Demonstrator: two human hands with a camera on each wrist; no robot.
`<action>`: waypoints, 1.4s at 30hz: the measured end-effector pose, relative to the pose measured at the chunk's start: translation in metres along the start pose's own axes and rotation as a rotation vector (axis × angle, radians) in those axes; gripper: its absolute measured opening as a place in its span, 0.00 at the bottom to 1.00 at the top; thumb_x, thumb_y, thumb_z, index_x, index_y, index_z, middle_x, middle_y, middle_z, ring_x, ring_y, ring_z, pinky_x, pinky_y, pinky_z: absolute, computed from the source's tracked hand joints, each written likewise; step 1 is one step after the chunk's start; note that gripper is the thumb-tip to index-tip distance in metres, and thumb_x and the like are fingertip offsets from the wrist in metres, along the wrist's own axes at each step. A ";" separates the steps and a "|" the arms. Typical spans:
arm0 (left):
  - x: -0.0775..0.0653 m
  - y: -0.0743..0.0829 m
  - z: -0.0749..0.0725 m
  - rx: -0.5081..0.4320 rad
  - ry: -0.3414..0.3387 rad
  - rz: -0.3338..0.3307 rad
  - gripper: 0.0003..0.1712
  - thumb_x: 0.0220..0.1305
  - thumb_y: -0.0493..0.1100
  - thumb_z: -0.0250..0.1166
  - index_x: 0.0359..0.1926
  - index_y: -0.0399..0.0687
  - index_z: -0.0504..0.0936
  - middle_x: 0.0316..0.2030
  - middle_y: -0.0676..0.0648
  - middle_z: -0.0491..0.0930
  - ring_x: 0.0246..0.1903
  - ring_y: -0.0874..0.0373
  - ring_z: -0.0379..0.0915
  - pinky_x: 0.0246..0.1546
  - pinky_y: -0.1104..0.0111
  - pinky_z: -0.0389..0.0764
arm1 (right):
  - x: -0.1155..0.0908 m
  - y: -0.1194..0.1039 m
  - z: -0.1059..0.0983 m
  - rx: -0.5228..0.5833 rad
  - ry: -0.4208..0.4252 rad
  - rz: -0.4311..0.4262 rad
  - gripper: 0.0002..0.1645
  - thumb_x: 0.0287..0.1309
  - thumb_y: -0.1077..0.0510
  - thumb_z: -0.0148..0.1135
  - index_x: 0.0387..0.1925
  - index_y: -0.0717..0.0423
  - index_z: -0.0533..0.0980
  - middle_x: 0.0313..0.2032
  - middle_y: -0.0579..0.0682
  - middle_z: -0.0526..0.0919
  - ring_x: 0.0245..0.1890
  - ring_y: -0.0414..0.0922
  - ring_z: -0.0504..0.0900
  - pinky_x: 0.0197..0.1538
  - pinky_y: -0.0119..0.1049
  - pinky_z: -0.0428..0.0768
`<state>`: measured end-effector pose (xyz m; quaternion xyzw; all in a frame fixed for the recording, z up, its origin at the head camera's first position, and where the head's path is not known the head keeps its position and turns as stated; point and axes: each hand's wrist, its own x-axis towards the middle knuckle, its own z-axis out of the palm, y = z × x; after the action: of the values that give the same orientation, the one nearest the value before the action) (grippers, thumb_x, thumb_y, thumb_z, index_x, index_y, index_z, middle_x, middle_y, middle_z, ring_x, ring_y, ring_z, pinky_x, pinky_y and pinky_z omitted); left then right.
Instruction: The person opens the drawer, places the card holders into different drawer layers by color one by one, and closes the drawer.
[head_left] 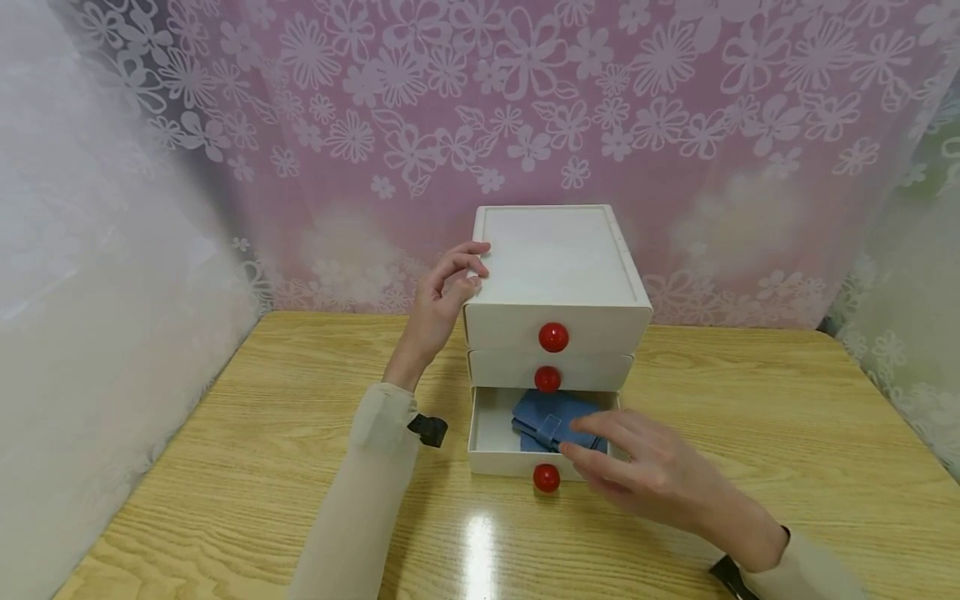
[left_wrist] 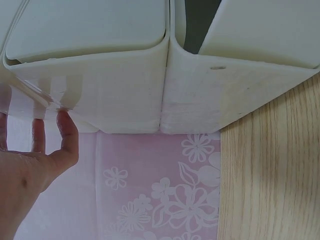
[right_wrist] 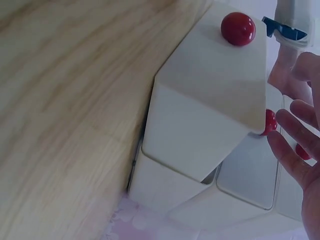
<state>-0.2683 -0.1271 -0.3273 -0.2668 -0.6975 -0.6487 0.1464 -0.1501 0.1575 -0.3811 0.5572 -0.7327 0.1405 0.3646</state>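
A white drawer unit (head_left: 558, 258) stands on the table with its bottom drawer (head_left: 491, 463) pulled out. Inside that drawer lies a blue wallet (head_left: 542, 408) with a strap tab; more blue material shows beneath it, partly hidden by my fingers. My right hand (head_left: 652, 468) hovers over the drawer's right front, fingers spread and slightly bent, at or just above the wallet; contact is unclear. In the right wrist view the right hand (right_wrist: 302, 145) appears beside the drawer, holding nothing. My left hand (head_left: 438, 300) rests its fingertips against the unit's upper left side, also seen in the left wrist view.
Two upper drawers, with a red top knob (head_left: 553, 337) and a red middle knob (head_left: 547, 379), are closed. A third red knob (head_left: 547, 477) is on the bottom drawer. Wooden tabletop (head_left: 247, 467) surrounds the unit, and a pink flowered curtain (head_left: 450, 108) hangs behind.
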 end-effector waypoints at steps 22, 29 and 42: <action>-0.001 0.001 0.000 -0.004 0.000 -0.001 0.14 0.67 0.44 0.52 0.44 0.39 0.78 0.68 0.45 0.73 0.74 0.57 0.62 0.74 0.48 0.64 | -0.004 -0.017 0.010 -0.086 -0.209 -0.138 0.28 0.81 0.63 0.32 0.55 0.48 0.82 0.50 0.48 0.87 0.48 0.44 0.84 0.46 0.36 0.85; -0.001 0.001 0.000 -0.005 -0.004 0.001 0.14 0.67 0.43 0.52 0.44 0.38 0.78 0.68 0.46 0.73 0.73 0.58 0.62 0.73 0.47 0.65 | -0.002 -0.021 0.013 -0.054 -0.236 -0.151 0.28 0.82 0.62 0.32 0.53 0.47 0.82 0.52 0.46 0.85 0.51 0.44 0.83 0.48 0.35 0.84; -0.001 0.002 0.000 -0.019 -0.002 0.005 0.14 0.67 0.43 0.53 0.44 0.37 0.78 0.67 0.45 0.74 0.73 0.57 0.63 0.72 0.48 0.66 | 0.000 -0.025 0.013 -0.063 -0.281 -0.151 0.33 0.82 0.62 0.27 0.47 0.46 0.83 0.50 0.45 0.86 0.47 0.43 0.81 0.46 0.34 0.81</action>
<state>-0.2661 -0.1272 -0.3261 -0.2706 -0.6909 -0.6546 0.1446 -0.1324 0.1410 -0.3954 0.6131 -0.7367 0.0103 0.2853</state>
